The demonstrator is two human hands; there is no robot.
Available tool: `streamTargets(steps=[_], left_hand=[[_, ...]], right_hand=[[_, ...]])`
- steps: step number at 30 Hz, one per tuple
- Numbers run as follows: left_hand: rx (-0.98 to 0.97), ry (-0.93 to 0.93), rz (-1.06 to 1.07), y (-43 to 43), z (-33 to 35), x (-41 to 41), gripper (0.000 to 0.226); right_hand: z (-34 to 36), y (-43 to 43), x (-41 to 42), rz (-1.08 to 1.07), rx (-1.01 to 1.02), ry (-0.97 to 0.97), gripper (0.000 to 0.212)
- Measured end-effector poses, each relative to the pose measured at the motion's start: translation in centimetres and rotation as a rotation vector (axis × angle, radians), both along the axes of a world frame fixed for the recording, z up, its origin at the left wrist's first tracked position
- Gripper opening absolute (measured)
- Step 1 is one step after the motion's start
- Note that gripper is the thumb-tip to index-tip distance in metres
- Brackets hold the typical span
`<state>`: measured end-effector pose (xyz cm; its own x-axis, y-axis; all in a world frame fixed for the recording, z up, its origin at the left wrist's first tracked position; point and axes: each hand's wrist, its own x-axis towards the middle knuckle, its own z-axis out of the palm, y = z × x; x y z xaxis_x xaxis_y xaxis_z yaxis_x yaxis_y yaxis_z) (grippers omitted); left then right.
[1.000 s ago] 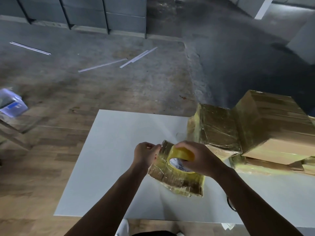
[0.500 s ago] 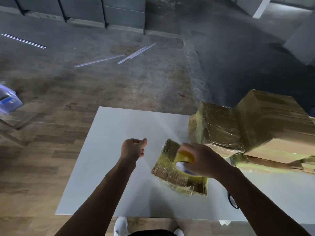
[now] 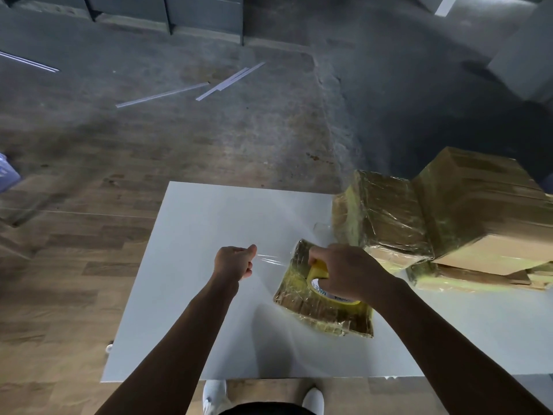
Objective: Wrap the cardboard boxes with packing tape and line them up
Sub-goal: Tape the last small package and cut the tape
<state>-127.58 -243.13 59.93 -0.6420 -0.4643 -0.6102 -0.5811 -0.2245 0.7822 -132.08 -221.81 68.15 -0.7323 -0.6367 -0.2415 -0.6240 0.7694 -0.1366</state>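
Head view: three boxes [image 3: 317,307] [image 3: 386,217] [image 3: 484,211], one tape roll [image 3: 321,283], two hands [image 3: 235,262] [image 3: 344,271].

Table [image 3: 191,265]: white top, right in front of you.
Strips [image 3: 230,80]: thin, pale, scattered on the grey floor [image 3: 179,139] beyond your table.
Bluish object [image 3: 7,175]: at your far left, perhaps a plastic container.

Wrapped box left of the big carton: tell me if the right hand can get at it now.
Probably yes: the wrapped box sits just beyond the right hand with nothing between them. But that hand grips the tape roll, so it would need to let go first.
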Motion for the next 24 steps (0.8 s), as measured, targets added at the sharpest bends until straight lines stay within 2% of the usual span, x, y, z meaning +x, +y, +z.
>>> streamTargets(steps=[10,14,24], left_hand=[[0.096,-0.074,-0.033,0.3,-2.5,-0.3,0.036],[0.199,-0.114,-0.013,1.3,-3.6,-0.6,0.036],[0.319,-0.219,-0.037,3.5,-5.8,-1.0,0.031]], right_hand=[[-0.6,-0.8,0.3,-0.020,0.058,-0.019,0.031],[-0.6,-0.8,0.3,-0.034,0.067,-0.027,0.032],[-0.9,-0.5,0.2,-0.048,0.009,-0.041,0.036]])
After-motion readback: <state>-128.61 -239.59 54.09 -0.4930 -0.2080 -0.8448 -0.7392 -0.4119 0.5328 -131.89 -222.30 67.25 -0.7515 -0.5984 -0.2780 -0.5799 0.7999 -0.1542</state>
